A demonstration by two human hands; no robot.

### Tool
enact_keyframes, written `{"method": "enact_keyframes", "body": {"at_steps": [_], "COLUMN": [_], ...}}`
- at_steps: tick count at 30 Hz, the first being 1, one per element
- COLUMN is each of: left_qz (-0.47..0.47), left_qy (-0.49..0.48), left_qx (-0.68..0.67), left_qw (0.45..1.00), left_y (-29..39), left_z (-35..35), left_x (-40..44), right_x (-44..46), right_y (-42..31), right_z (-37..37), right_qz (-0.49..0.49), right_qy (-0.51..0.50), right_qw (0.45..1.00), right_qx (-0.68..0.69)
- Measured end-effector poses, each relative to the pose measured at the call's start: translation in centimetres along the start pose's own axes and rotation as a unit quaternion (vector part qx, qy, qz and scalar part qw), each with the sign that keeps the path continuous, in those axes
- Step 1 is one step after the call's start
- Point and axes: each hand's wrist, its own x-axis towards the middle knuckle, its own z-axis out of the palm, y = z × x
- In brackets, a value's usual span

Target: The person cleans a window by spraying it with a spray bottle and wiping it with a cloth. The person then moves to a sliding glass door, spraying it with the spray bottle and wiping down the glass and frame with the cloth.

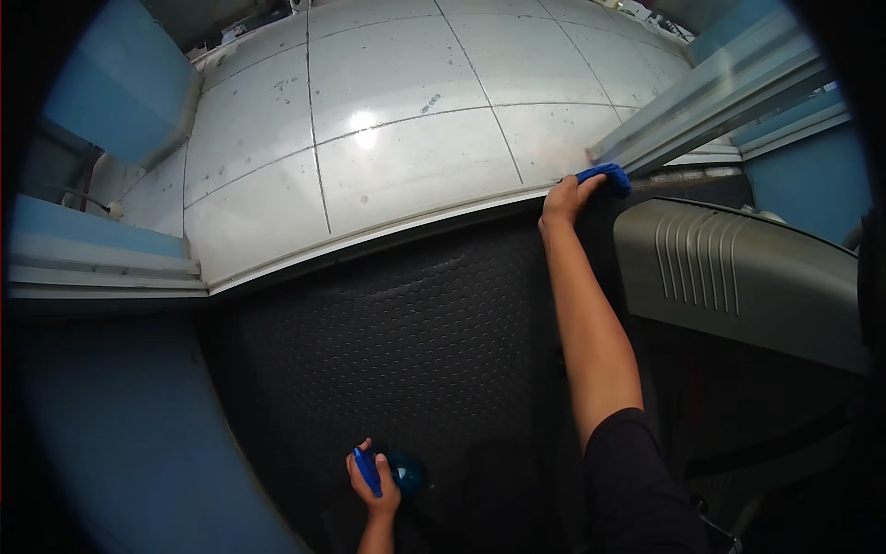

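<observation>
My right hand (565,203) is closed on a bunched blue cloth (609,175). The cloth lies against the foot of the pale door frame (706,97), where it meets the floor edge at the right. Low in the view, my left hand (374,482) grips a spray bottle (406,473) by its neck, with a blue trigger head and a round teal body. That bottle is held above the dark textured mat, well apart from the cloth. The fingers of my right hand are partly hidden by the cloth.
White floor tiles (397,157) spread beyond a metal threshold strip (388,231). On my side lies a black dimpled mat (397,323). A grey ribbed housing (711,258) stands close by my right arm. Blue panels (120,92) flank the opening.
</observation>
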Motion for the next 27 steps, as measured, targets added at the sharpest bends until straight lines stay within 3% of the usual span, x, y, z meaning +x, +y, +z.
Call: {"method": "enact_keyframes", "body": {"at_steps": [4,5,7,8,11,13,14,16,18,20,21,23,25,27], "left_qz": [0.053,0.013,0.070,0.048,0.139,0.148,0.143,0.165,0.195,0.376,0.389,0.283,0.293,0.269], "left_qy": [-0.003,-0.010,0.014,0.007,0.034,0.052,0.047,0.061,0.083,0.155,0.167,0.090,0.068,-0.012], "left_qx": [-0.009,-0.011,0.015,0.023,0.021,0.005,-0.002,-0.016,-0.042,0.173,0.166,-0.031,-0.062,-0.126], "left_qw": [0.999,1.000,0.997,0.999,0.990,0.988,0.989,0.984,0.976,0.897,0.891,0.954,0.952,0.955], "left_y": [-0.1,1.0,0.5,1.5,1.2,2.3,3.2,5.0,4.0,1.0,3.1,10.6,10.4,14.3], "left_z": [-0.5,-0.9,-1.3,-2.0,-3.5,-5.1,-5.9,-7.8,-8.9,-9.5,-10.6,-14.4,-15.9,-18.2], "left_x": [0.1,0.1,-0.4,-0.6,-1.1,-1.9,-2.4,-3.6,-4.5,-5.1,-6.0,-10.9,-12.5,-14.1], "right_x": [-12.1,-15.9,-23.8,-27.9,-37.3,-41.1,-42.6,-44.3,-44.7,-44.1,-43.5,-41.5,-39.5,-36.6], "right_y": [-3.6,-4.6,-6.0,-7.3,-13.2,-17.5,-19.7,-21.4,-22.6,-23.9,-24.9,-25.2,-25.7,-27.1], "right_z": [3.3,4.3,6.7,7.6,7.8,6.0,4.1,-0.5,-6.4,-13.4,-17.3,-24.7,-31.2,-35.6], "right_qz": [0.059,0.075,0.089,0.074,0.020,-0.035,0.046,0.166,0.179,0.289,0.320,0.351,0.357,0.358], "right_qy": [-0.084,-0.116,-0.195,-0.240,-0.363,-0.450,-0.479,-0.528,-0.558,-0.543,-0.525,-0.515,-0.510,-0.582], "right_qw": [0.994,0.989,0.975,0.965,0.922,0.863,0.824,0.774,0.762,0.725,0.724,0.701,0.684,0.592], "right_qx": [0.028,0.049,0.058,0.080,0.131,0.228,0.300,0.309,0.276,0.309,0.312,0.346,0.380,0.428]}}
